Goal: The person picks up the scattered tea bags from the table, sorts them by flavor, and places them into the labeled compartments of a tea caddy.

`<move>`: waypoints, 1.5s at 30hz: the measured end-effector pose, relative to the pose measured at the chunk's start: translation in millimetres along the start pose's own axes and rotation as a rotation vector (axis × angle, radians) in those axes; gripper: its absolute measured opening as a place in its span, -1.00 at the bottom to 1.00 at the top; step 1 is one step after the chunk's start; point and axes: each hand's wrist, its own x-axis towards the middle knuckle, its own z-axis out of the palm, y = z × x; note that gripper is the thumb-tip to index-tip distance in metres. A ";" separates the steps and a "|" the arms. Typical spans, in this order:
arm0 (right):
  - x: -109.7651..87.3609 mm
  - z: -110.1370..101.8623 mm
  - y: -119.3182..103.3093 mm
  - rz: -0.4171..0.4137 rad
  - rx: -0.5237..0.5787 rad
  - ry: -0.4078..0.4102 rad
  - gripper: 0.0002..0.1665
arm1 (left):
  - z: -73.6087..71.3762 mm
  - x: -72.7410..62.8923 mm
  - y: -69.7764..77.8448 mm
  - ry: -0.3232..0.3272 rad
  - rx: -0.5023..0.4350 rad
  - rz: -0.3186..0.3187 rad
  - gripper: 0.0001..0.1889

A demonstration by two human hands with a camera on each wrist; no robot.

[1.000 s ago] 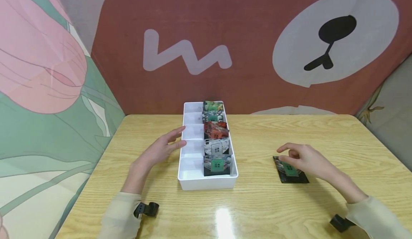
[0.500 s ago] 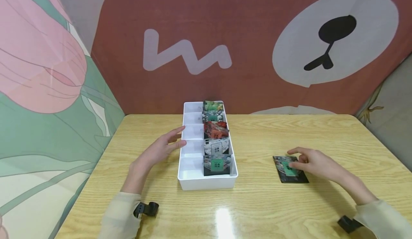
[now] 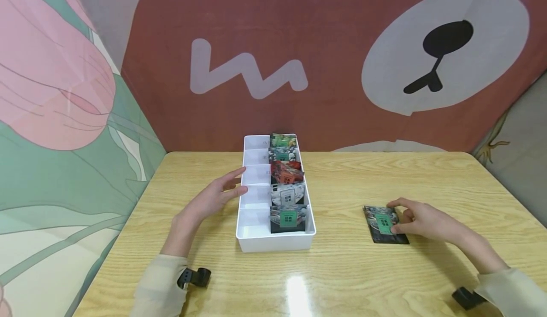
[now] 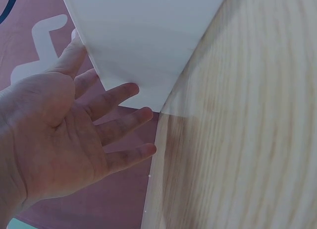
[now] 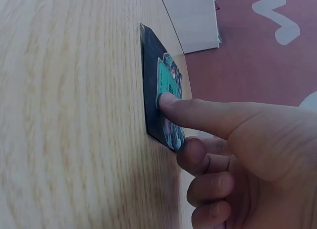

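A black sachet with a green label [image 3: 380, 227] lies on the table right of the white divided box [image 3: 273, 245]. My right hand [image 3: 423, 219] is at its right side; in the right wrist view the thumb [image 5: 183, 110] presses on the sachet's face and the curled index finger is at its edge, pinching it. My left hand [image 3: 209, 200] rests against the box's left side, fingers extended and spread, thumb at the rim. The right half of the box holds a row of sachets: green at the back [image 3: 283, 140], red [image 3: 287, 172], white [image 3: 288, 195] and black with a green label in front [image 3: 288, 219].
The left half of the box shows white compartments [image 3: 253, 222] with low dividers. The wooden table [image 3: 342, 279] ends at a printed backdrop [image 3: 325, 108] behind the box. A dark wrist camera [image 3: 194, 277] sits at the left sleeve, another [image 3: 467, 298] at the right.
My right hand has moved right across the sachet to its right edge, and its thumb now presses there. The sachet has shifted very slightly. The left hand and box stay put.
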 end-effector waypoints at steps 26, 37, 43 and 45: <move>-3.0 -1.9 -21.3 -0.087 -0.203 0.265 -0.89 | 0.9 0.2 -1.0 0.008 -0.029 0.038 -0.28; -5.8 -4.3 -40.5 -0.099 -0.163 0.333 -0.73 | 0.8 -0.3 0.0 0.001 -0.033 0.045 -0.30; -4.6 -4.2 -49.4 -0.122 -0.159 0.382 -0.71 | 0.6 -0.7 0.4 0.003 -0.035 0.035 -0.29; -3.8 -4.1 -54.2 -0.137 -0.151 0.403 -0.72 | 0.6 -0.5 0.1 0.003 -0.036 0.033 -0.29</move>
